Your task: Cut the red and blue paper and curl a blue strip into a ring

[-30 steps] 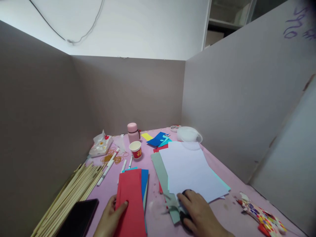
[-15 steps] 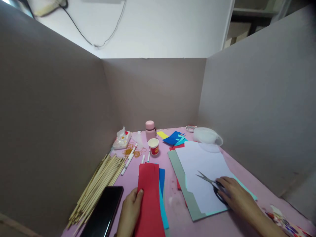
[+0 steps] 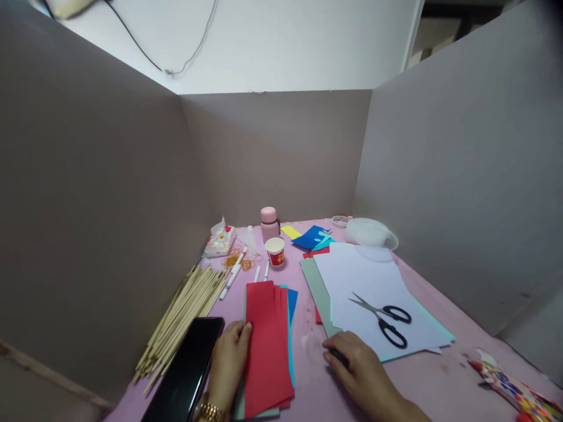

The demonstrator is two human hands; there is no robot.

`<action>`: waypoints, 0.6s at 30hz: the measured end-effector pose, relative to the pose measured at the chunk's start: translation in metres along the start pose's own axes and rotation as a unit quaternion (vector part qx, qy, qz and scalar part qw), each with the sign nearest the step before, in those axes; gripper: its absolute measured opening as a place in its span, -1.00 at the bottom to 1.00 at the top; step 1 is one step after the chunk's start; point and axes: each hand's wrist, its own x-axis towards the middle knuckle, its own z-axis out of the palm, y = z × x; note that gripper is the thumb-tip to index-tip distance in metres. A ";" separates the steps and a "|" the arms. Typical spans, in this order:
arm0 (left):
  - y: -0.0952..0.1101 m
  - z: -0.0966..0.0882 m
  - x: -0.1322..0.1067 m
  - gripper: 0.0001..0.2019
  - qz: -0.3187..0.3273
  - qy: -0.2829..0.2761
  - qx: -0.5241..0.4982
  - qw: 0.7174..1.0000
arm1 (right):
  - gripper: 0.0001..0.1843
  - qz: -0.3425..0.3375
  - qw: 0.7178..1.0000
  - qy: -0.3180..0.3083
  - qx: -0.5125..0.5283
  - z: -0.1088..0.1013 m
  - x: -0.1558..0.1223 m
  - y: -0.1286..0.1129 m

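My left hand (image 3: 229, 357), with a gold bracelet at the wrist, grips the left edge of a stack of red paper strips (image 3: 266, 346), thumb on top. Blue and grey-green sheets show under the strips. To their right, my right hand (image 3: 358, 372) is low over the table, its fingers curled around a small dark object (image 3: 339, 357) that is mostly hidden. Black-handled scissors (image 3: 382, 313) lie with blades slightly apart on white paper (image 3: 352, 281), beyond that hand.
A black phone (image 3: 187, 369) and a bundle of bamboo sticks (image 3: 187, 316) lie at left. A paper cup (image 3: 275, 252), pink flask (image 3: 270, 224), markers (image 3: 230, 282), rubber bands (image 3: 240, 262) and tissue pack (image 3: 220, 239) are farther back. Grey panels (image 3: 281, 155) enclose the table.
My right hand has let go of the scissors on the white paper and moved left, now closed on a dark object. The red strips have fanned slightly; my left hand still holds them.
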 end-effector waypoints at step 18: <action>-0.005 0.009 0.011 -0.59 -0.093 0.020 -0.041 0.995 | -0.31 0.263 0.842 -0.025 0.471 0.039 0.031 -0.023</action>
